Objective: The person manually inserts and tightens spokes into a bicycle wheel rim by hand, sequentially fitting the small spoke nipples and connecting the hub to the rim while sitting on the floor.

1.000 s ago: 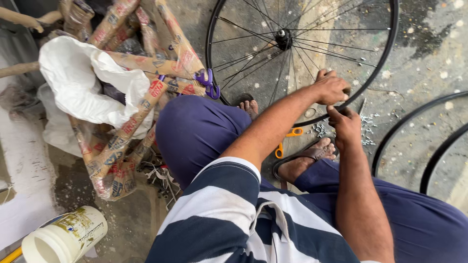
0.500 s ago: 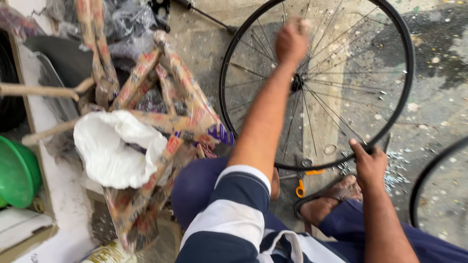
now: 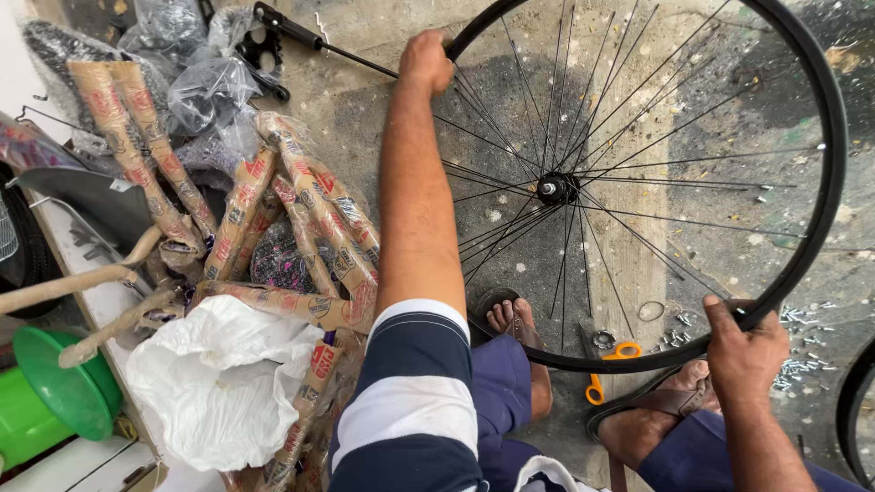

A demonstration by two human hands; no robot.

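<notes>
Wheel rim [image 3: 825,196] stands on edge on the concrete floor [image 3: 365,100], fills the upper right of the view, hub [image 3: 556,189] at centre; left hand [image 3: 427,62] is closed over the rim at about 10 o'clock of the wheel, right hand [image 3: 746,351] is closed over it at about 4 o'clock, thumb on top; so both hands hold the one wheel, well apart on it. Progress, as a judgement: spokes [image 3: 638,100] look laced from hub to rim all round, though the spacing is uneven, with wide gaps at about 4 o'clock; no tyre on the rim; loose small metal parts [image 3: 802,364] lie on the floor just beside the right hand at 5 o'clock of the wheel, which suggests fitting or tightening is unfinished; can't tell how many spokes are tight. Counts: 1 full wheel in hand; 1 more black rim arc [image 3: 852,410] at the right edge, partly cut off; 1 orange-handled tool [image 3: 609,372] on the floor under the rim at 6 o'clock; 1 loose ring [image 3: 650,311] beside it; 2 sandalled feet [image 3: 515,323]; a good half-dozen paper-wrapped bundles [image 3: 319,214] at 9 o'clock; 1 white bag [image 3: 219,383]; 1 green tub [image 3: 50,392] at lower left; several clear plastic bags [image 3: 205,82] at 11 o'clock, exact number unclear.
</notes>
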